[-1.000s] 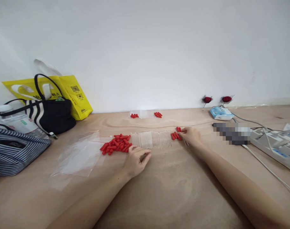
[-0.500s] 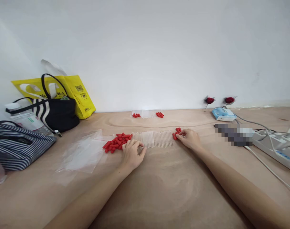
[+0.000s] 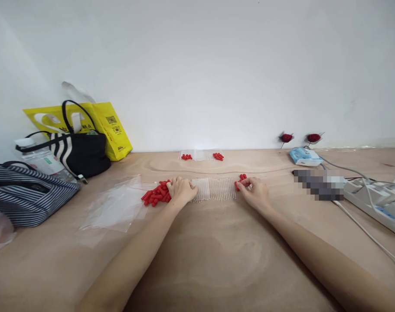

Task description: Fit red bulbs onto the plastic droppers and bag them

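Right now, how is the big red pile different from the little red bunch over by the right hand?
The big red pile shows many pieces heaped together; the little red bunch shows only a few. The big red pile lies left of the row of clear sticks, while the little red bunch lies right of it. Both are red, and a hand partly covers each: left hand, right hand.

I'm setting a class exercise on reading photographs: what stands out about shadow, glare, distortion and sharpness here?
Head view: shadow edges the right forearm, which seems stretched toward the bottom corner; head view: soft, pale sheen on the wooden table; head view: the clear sticks partly merge into a whitish patch; head view: blocky pixelation masks most of a dark object.
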Action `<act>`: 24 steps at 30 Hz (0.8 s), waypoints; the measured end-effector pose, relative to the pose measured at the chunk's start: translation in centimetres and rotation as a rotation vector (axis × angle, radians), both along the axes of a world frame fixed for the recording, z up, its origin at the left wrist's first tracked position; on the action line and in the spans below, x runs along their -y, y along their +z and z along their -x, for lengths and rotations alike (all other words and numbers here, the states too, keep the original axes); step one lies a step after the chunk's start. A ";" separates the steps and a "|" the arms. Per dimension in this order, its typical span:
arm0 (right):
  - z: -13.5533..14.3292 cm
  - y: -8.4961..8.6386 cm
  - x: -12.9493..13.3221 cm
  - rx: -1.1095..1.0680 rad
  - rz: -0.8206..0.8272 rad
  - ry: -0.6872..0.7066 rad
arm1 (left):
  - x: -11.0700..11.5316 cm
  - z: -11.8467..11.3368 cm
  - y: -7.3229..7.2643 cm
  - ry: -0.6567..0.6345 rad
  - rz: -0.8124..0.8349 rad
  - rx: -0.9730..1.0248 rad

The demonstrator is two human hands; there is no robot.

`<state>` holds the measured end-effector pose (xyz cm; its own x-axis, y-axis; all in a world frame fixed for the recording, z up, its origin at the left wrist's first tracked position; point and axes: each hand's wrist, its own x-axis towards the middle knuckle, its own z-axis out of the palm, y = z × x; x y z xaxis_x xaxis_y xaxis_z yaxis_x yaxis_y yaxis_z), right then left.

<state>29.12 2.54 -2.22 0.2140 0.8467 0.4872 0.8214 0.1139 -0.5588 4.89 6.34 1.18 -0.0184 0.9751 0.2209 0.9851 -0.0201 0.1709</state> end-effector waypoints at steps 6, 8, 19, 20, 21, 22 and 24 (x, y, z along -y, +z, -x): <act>3.0 -0.6 3.0 0.096 -0.115 0.222 | -1.6 -0.2 -0.4 0.026 0.051 0.032; 3.6 -0.6 3.4 0.123 -0.122 0.273 | -1.9 -0.2 -0.1 0.024 0.055 0.047; 4.2 -0.5 3.6 0.070 -0.058 0.486 | 4.0 0.9 1.0 -0.636 -0.092 0.190; 4.3 -0.5 3.6 0.075 -0.047 0.505 | 4.6 1.1 0.3 -0.740 -0.147 0.209; 4.5 -0.4 3.7 0.085 -0.036 0.525 | 5.1 1.3 -0.4 -0.793 -0.191 0.233; 4.6 -0.3 3.8 0.096 -0.025 0.546 | 5.5 1.5 -1.1 -0.818 -0.229 0.259; 4.9 -0.2 4.0 0.109 -0.008 0.587 | 5.9 1.8 -2.2 -0.812 -0.271 0.295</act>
